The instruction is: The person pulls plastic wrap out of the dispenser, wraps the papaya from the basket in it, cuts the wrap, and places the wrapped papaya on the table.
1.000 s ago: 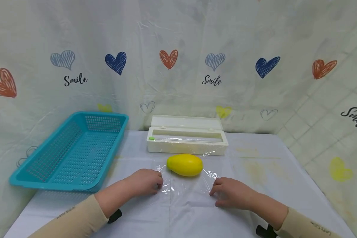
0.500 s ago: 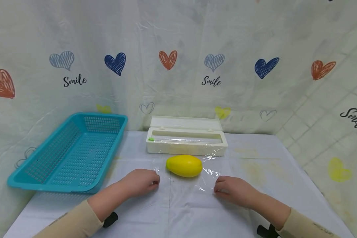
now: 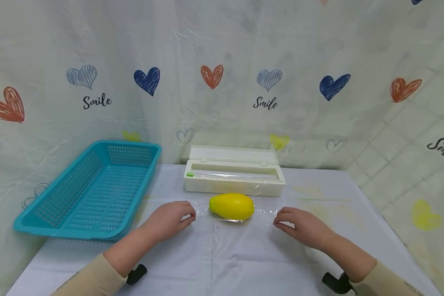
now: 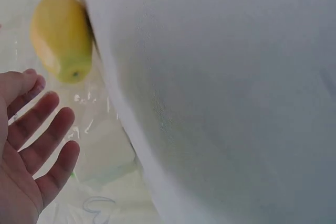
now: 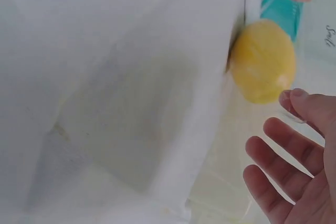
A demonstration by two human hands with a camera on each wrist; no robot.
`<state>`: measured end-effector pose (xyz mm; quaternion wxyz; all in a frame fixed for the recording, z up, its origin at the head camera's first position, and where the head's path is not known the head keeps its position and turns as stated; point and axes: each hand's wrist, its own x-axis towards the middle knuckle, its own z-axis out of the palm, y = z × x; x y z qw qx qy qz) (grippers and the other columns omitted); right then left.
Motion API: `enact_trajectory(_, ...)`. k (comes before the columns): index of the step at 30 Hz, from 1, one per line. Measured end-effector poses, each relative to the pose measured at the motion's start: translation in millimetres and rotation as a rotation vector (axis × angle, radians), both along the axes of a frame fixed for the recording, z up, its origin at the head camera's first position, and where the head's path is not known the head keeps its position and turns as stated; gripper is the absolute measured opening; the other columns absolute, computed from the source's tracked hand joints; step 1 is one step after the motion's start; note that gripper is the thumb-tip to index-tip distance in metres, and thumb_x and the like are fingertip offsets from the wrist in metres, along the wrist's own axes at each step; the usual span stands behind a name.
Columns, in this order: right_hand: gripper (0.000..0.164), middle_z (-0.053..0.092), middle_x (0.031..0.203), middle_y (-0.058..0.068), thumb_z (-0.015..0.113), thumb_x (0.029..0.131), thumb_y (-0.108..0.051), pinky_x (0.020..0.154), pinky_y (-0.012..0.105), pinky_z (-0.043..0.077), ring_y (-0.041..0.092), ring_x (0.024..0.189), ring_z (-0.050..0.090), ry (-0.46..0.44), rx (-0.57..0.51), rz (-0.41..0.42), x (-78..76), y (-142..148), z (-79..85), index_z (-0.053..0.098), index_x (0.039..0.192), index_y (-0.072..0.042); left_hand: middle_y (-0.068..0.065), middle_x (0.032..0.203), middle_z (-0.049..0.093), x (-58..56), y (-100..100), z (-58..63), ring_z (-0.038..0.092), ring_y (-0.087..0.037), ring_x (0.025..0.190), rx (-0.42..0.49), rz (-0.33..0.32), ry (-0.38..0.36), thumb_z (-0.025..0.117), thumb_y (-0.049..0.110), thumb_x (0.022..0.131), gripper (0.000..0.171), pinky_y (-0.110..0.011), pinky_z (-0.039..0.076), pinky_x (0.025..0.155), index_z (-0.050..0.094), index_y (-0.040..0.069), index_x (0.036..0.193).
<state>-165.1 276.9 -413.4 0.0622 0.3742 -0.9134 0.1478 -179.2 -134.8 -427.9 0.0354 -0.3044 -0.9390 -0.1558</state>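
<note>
At far left, teal basket [image 3: 109,197] on the table [image 3: 244,263], unmoved over the last second. Next along, left hand [image 3: 172,220], now farther from the person than a second ago and about level with the yellow fruit's greenish end; thumb and forefinger pinching clear film [image 3: 235,221], remaining fingers held out loosely in the left wrist view. At centre, yellow fruit [image 3: 231,206] lying on its side on the film, just in front of the white box [image 3: 207,186]; position virtually unchanged. Near edge of the film altered: earlier spread flat toward the person, now drawn up close against the fruit's near side, with a bright crease along its base and strands stretched out to either side. Behind, white box with lid raised and roll [image 3: 225,174] in view; cannot tell from here whether still joined to the film. At right, right hand [image 3: 305,226], likewise advanced and wider apart from its partner, with film gripped between thumb and forefinger, other fingers free. Judged meaning for the work: slack on the near side apparently taken up, top of the fruit seemingly not yet covered, even tension from both sides advisable.
</note>
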Motion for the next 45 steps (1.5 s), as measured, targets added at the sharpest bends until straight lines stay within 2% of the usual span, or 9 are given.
enact_trajectory(9,0.011,0.062,0.097,-0.018,0.07,0.093,-0.015,0.077,0.033,0.055,0.005,0.087,0.06,-0.091,-0.043,-0.12,-15.4,1,7.0,0.072,0.098,-0.024,0.016,0.093,0.064,-14.6,7,-3.1,0.062,-0.01,0.09,0.087,0.128,-0.015,0.069,0.026,0.094,0.004,-0.031,0.053,0.08,0.072,0.025,0.097)
enact_trajectory(15,0.009,0.062,0.093,-0.015,0.069,0.094,-0.015,0.077,0.032,0.055,0.004,0.086,0.058,-0.144,-0.068,-0.167,-31.2,0,12.1,0.07,0.099,-0.023,0.016,0.093,0.064,-26.7,15,0.8,0.061,-0.008,0.089,0.108,0.21,-0.065,0.066,0.029,0.096,0.008,-0.03,0.052,0.08,0.072,0.025,0.098)
enact_trajectory(20,0.007,0.066,0.092,-0.008,0.068,0.095,-0.016,0.076,0.034,0.054,0.008,0.086,0.059,-0.177,-0.105,-0.202,-45.2,2,10.1,0.072,0.1,-0.018,0.014,0.092,0.064,-38.7,20,-0.6,0.06,-0.01,0.086,0.135,0.25,-0.115,0.065,0.03,0.097,0.011,-0.031,0.052,0.078,0.072,0.023,0.1)
enact_trajectory(26,0.011,0.069,0.095,0.001,0.066,0.096,-0.017,0.073,0.033,0.052,0.012,0.085,0.059,-0.22,-0.12,-0.231,-57.8,4,1.8,0.072,0.102,-0.011,0.013,0.087,0.063,-52.5,22,-6.0,0.056,-0.009,0.077,0.131,0.288,-0.159,0.065,0.032,0.097,0.011,-0.029,0.049,0.071,0.071,0.023,0.096)
enact_trajectory(30,0.014,0.069,0.095,0.001,0.065,0.097,-0.02,0.073,0.034,0.052,0.013,0.084,0.058,-0.246,-0.116,-0.25,-66.2,4,-1.8,0.072,0.103,-0.01,0.012,0.083,0.062,-59.3,23,-7.6,0.054,-0.011,0.073,0.131,0.301,-0.197,0.065,0.032,0.097,0.013,-0.03,0.048,0.068,0.071,0.021,0.094)
enact_trajectory(37,0.012,0.068,0.096,-0.002,0.064,0.098,-0.021,0.08,0.04,0.051,0.017,0.089,0.059,-0.3,-0.097,-0.296,-78.2,1,-6.8,0.072,0.101,-0.012,0.012,0.083,0.064,-65.9,27,-10.0,0.054,-0.012,0.071,0.1,0.309,-0.228,0.065,0.032,0.096,0.012,-0.031,0.047,0.067,0.071,0.023,0.091)
enact_trajectory(42,0.011,0.068,0.094,-0.001,0.064,0.097,-0.02,0.079,0.039,0.05,0.016,0.088,0.058,-0.337,-0.101,-0.281,-82.9,0,-13.2,0.071,0.1,-0.011,0.011,0.083,0.063,-67.6,28,-11.3,0.054,-0.014,0.071,0.092,0.307,-0.281,0.064,0.034,0.097,0.014,-0.032,0.047,0.067,0.07,0.022,0.092)
enact_trajectory(45,0.01,0.067,0.093,-0.001,0.065,0.097,-0.019,0.078,0.037,0.049,0.016,0.087,0.058,-0.352,-0.105,-0.278,-83.2,-1,-16.0,0.071,0.1,-0.011,0.01,0.087,0.064,-67.0,26,-11.6,0.055,-0.015,0.076,0.106,0.308,-0.314,0.062,0.037,0.098,0.017,-0.034,0.049,0.071,0.07,0.023,0.096)
